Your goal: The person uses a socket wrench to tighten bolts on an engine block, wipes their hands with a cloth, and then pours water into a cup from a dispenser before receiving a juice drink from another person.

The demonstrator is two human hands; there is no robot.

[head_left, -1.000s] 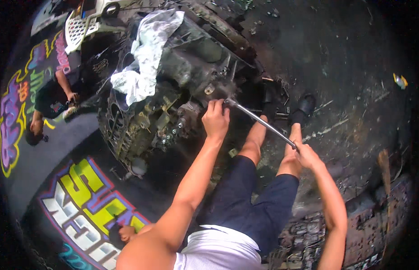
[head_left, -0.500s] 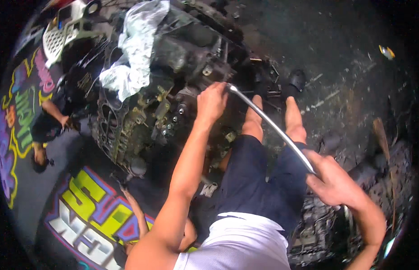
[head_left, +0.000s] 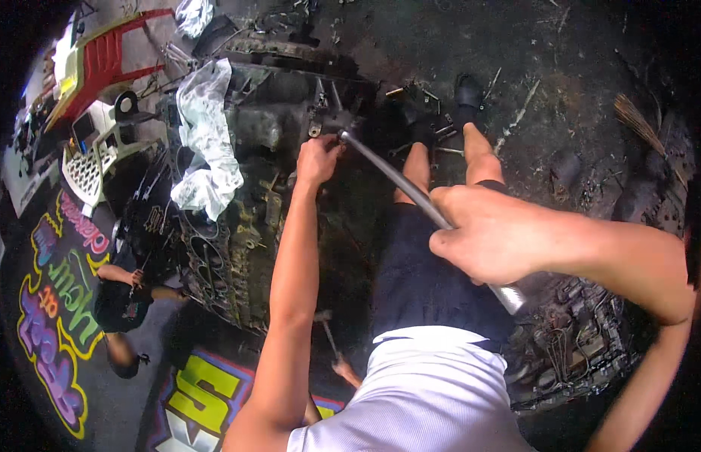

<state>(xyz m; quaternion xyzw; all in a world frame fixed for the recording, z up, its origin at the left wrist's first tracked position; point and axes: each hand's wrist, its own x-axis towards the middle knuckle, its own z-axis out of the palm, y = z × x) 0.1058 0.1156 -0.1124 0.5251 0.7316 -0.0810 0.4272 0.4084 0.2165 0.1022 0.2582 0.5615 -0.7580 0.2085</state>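
Note:
A long steel breaker bar [head_left: 392, 175] slants across the view, from the large dark engine [head_left: 252, 128] toward my lap. Its thicker end comes out below my right hand [head_left: 494, 230], which is wrapped around the handle. At the far end, my left hand [head_left: 318, 160] is closed around the bar's head, low against the engine. What the head sits on is hidden by my fingers and shadow. Greasy metal parts and openings cover the engine's left side. A crumpled white plastic sheet [head_left: 207, 135] lies over its upper left.
At the left, a co-worker [head_left: 124, 301] reaches toward the engine; another person's hand [head_left: 344, 369] holds a hammer-like tool below it. White [head_left: 90, 177] and red [head_left: 102, 60] plastic chairs stand upper left. Metal parts [head_left: 569, 339] lie lower right, a broom [head_left: 638, 124] upper right.
My right hand has swung the bar's handle end left and closer to me, its grip now further up the bar. The view has shifted; my left hand stays at the bar's head.

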